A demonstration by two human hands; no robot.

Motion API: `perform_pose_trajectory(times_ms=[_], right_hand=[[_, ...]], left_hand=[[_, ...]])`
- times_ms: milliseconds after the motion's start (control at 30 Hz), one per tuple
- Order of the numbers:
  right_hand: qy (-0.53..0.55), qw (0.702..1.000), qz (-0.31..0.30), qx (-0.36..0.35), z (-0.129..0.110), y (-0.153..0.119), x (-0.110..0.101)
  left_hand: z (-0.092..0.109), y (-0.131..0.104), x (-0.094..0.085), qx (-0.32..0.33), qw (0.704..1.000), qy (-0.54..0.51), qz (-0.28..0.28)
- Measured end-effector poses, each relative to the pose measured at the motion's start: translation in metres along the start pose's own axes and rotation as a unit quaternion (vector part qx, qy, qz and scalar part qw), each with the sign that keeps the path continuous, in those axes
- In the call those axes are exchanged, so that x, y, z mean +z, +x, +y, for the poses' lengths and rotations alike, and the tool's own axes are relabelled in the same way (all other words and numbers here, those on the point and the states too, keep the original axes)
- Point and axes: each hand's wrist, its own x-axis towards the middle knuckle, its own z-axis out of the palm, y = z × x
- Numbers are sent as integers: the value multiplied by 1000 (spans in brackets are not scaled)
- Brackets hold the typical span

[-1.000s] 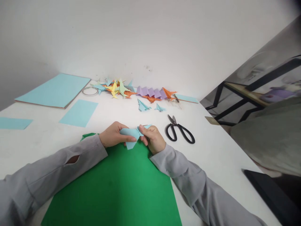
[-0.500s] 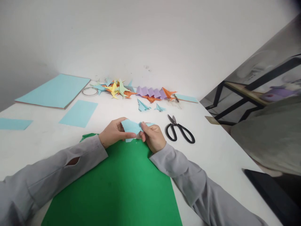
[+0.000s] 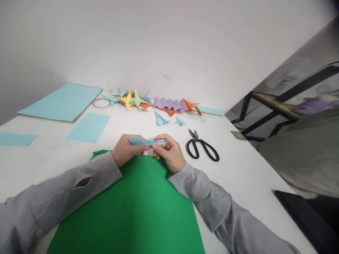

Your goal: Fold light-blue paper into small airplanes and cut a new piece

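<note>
Light blue folded paper (image 3: 138,141) is up in the person's two hands, nearly edge-on above the far end of the green sheet (image 3: 127,204) on the white table (image 3: 243,176). The left hand (image 3: 125,150) pinches its broader end, thumb along the near side; the right hand (image 3: 171,154) has the narrow end between thumb and fingers. From where I stand, this looks like shaping a fold around the middle. I'd judge the next move calls for a firm left pinch and a light, exact right one, lest the thin point bend. The scissors (image 3: 197,140) lie just beside, untouched.
</note>
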Motion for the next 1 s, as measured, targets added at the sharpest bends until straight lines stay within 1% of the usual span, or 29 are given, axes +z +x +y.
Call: perform_pose_trajectory(times_ms=[100, 233, 300, 367, 400, 500, 533, 567, 667, 700, 767, 833, 867, 900, 933, 1000], right_hand=[[8, 1000, 15, 8, 0, 0, 0], [33, 999, 16, 25, 1, 0, -1], [46, 998, 22, 31, 2, 1, -2], [58, 997, 33, 32, 3, 1, -3], [65, 997, 40, 31, 4, 1, -3], [85, 994, 67, 28, 5, 3, -4], [91, 993, 76, 27, 5, 3, -4], [97, 992, 82, 26, 5, 3, -4], [120, 988, 92, 24, 5, 5, -3], [129, 987, 95, 23, 4, 6, -3], [143, 984, 106, 23, 3, 7, -3], [152, 981, 120, 23, 3, 8, -3], [154, 980, 126, 24, 2, 8, -3], [156, 979, 129, 26, 2, 9, -3], [156, 979, 128, 27, 2, 8, -3], [152, 981, 114, 31, 2, 7, -3]], left_hand=[[-2, -1, 2, 18, 1000, 16, 14], [-6, 0, 3, 86, 995, 52, 22], [-8, 1, 3, 103, 991, 72, 36], [-12, 2, 3, 91, 990, 79, 69], [-13, 3, 3, 80, 989, 79, 95], [-17, 5, 4, 57, 976, 73, 199], [-17, 5, 4, 52, 972, 64, 220], [-16, 5, 4, 44, 972, 51, 224], [-12, 2, 6, 16, 986, 11, 167], [-11, 0, 6, 14, 987, 12, 159], [-9, -2, 7, 17, 982, 41, 182], [-8, -3, 6, 20, 969, 78, 232], [-8, -3, 6, 20, 964, 90, 248], [-8, -3, 6, 19, 963, 93, 251], [-7, -4, 6, 17, 968, 83, 236], [-6, -5, 6, 15, 986, 36, 163]])
